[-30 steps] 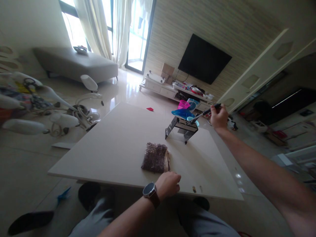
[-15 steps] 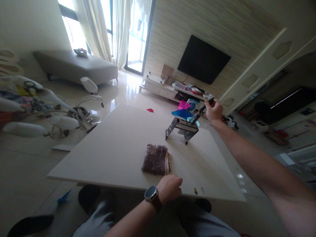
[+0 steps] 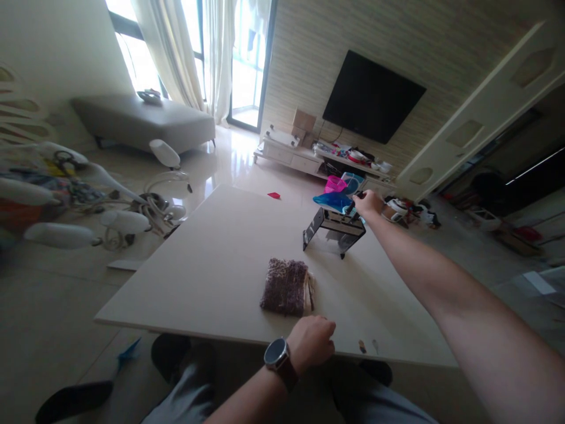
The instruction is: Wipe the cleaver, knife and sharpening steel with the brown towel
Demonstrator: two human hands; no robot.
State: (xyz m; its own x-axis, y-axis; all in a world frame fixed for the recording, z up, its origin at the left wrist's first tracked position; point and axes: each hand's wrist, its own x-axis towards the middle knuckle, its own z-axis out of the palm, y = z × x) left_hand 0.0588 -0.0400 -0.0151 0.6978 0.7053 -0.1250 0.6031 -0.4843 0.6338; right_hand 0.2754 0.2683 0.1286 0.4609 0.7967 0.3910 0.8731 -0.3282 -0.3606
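Note:
My right hand [image 3: 368, 204] is stretched out to the far side of the beige table [image 3: 212, 265], closed on a dark pen-like tool at the top right corner of a small black-framed clear stand [image 3: 334, 231]. The tool is mostly hidden by my fingers. My left hand [image 3: 311, 343], with a watch on the wrist, rests curled at the table's near edge, just below a brown speckled pouch [image 3: 285, 287] with thin sticks along its right side. Nothing shows in the left hand.
Two tiny bits [image 3: 368, 346] lie near the table's front edge. Beyond the stand are a blue cloth [image 3: 333, 201] and a pink basket [image 3: 335, 185]. A floor lamp with white shades and cables [image 3: 110, 218] lies left. A grey sofa [image 3: 141, 121], TV [image 3: 373, 97] and low cabinet stand behind.
My right hand came down and left with the tool, from raised above the stand to its top corner. The view shifted slightly; the left hand stays put.

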